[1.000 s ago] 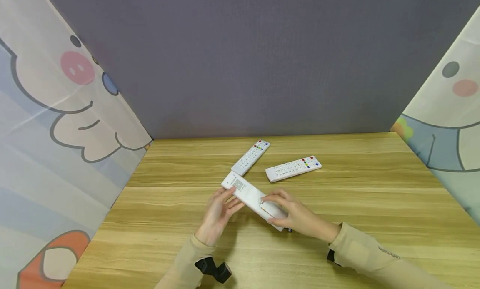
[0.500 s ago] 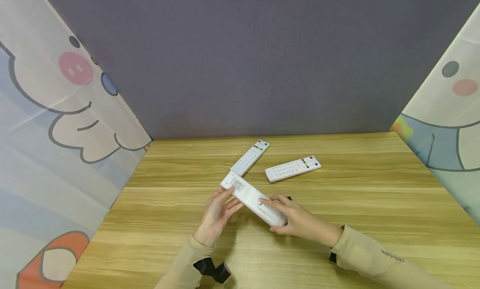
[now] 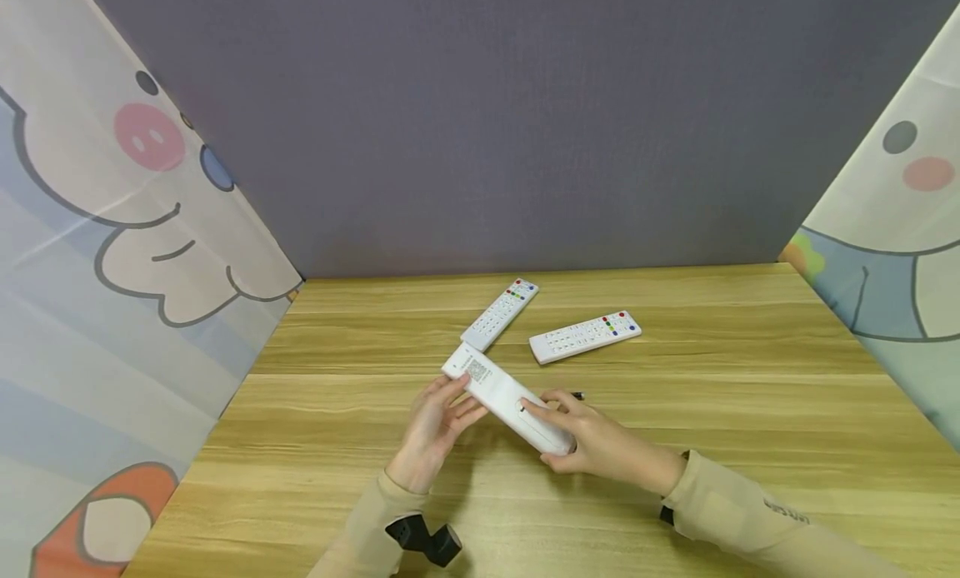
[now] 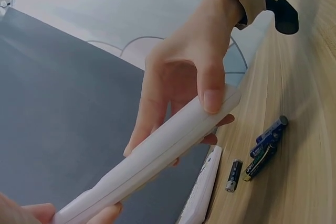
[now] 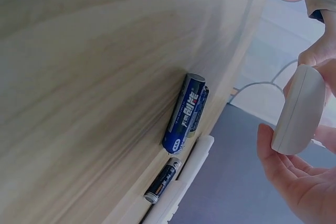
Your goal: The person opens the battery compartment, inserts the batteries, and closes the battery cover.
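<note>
A white remote control [image 3: 498, 391] is held back side up, tilted, with a QR code label at its far left end. My left hand [image 3: 431, 436] grips that end, thumb on top and fingers beneath. Around the near right end my right hand [image 3: 596, 440] holds it, index fingertip beside the small notch of the battery cover [image 3: 540, 426] and thumb at the lower edge. The cover looks level with the casing. In the right wrist view, the rounded end of the remote control shows between the fingers. Its keys face down, hidden from the head view.
Two more white remote controls, one upright-angled [image 3: 500, 315] and one slanting right [image 3: 586, 337], lie keys up behind the hands. Several batteries [image 4: 269, 138] lie on the wooden table [image 3: 300, 445], a single dark battery [image 4: 234, 176] beside them. A grey panel [image 3: 480, 128] stands behind.
The battery cover's near edge stood slightly raised and now lies level. My right hand has shifted its thumb lower around the end. A battery tip now shows beyond the right hand. The left hand stays put.
</note>
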A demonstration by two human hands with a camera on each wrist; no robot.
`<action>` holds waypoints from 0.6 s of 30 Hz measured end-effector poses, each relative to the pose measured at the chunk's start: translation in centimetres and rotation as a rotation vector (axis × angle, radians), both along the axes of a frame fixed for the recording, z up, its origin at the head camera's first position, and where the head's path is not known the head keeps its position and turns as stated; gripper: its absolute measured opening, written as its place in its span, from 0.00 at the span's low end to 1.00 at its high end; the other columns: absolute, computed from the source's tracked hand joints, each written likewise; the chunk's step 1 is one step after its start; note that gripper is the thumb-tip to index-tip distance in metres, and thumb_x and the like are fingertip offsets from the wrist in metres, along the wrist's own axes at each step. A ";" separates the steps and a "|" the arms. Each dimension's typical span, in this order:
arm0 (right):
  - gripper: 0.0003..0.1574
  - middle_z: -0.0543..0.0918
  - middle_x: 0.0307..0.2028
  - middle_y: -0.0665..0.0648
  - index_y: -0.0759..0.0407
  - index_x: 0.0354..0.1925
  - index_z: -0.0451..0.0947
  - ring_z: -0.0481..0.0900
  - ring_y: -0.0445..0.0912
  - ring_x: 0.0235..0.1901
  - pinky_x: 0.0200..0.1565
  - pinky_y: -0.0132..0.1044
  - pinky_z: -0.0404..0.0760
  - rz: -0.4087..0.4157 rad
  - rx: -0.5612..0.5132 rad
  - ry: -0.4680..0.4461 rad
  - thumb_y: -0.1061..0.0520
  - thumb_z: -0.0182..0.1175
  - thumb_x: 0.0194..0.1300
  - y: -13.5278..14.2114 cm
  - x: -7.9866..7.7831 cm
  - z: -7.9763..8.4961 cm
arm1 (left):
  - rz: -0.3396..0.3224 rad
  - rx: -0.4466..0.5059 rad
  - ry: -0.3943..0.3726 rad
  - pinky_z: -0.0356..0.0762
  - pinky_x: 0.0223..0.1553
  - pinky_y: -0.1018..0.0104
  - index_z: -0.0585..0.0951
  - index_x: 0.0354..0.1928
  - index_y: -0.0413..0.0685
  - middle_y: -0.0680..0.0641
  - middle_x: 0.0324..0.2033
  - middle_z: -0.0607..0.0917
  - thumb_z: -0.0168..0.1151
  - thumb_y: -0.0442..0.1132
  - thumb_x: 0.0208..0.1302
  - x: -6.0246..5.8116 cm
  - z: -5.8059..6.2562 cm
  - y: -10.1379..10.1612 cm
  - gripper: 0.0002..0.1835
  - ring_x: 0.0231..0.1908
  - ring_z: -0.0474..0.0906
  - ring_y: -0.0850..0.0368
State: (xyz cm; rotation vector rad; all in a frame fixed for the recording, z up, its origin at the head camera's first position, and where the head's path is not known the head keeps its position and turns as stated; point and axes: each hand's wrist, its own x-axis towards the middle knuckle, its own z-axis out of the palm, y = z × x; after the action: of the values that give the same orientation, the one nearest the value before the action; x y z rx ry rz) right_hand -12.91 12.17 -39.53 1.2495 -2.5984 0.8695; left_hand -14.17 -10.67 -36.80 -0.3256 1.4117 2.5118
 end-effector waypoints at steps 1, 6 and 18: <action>0.41 0.67 0.52 0.62 0.58 0.62 0.61 0.73 0.45 0.37 0.35 0.31 0.79 0.001 0.002 0.005 0.52 0.64 0.51 0.0 0.0 0.0 | -0.002 0.000 0.001 0.78 0.44 0.59 0.63 0.54 0.33 0.46 0.36 0.77 0.50 0.31 0.62 0.0 0.0 0.0 0.19 0.35 0.77 0.53; 0.41 0.67 0.52 0.61 0.56 0.62 0.60 0.73 0.45 0.37 0.35 0.31 0.78 -0.001 -0.004 0.021 0.52 0.63 0.52 0.0 0.0 -0.1 | 0.000 0.001 0.002 0.78 0.44 0.58 0.63 0.55 0.34 0.46 0.37 0.77 0.50 0.31 0.62 0.0 0.1 -0.1 0.20 0.36 0.77 0.52; 0.42 0.71 0.49 0.62 0.57 0.60 0.63 0.74 0.46 0.37 0.34 0.32 0.79 -0.023 -0.137 0.029 0.56 0.66 0.47 -0.2 0.3 -0.2 | -0.050 -0.019 0.095 0.77 0.46 0.57 0.61 0.57 0.36 0.45 0.42 0.76 0.51 0.32 0.61 -0.1 0.2 -0.5 0.23 0.40 0.77 0.51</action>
State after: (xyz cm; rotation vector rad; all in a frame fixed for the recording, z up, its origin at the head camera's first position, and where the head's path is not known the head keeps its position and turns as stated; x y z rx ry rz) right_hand -12.63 11.98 -39.75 1.1853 -2.4784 0.9983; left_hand -14.25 -11.12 -36.55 -0.1742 1.4603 2.5052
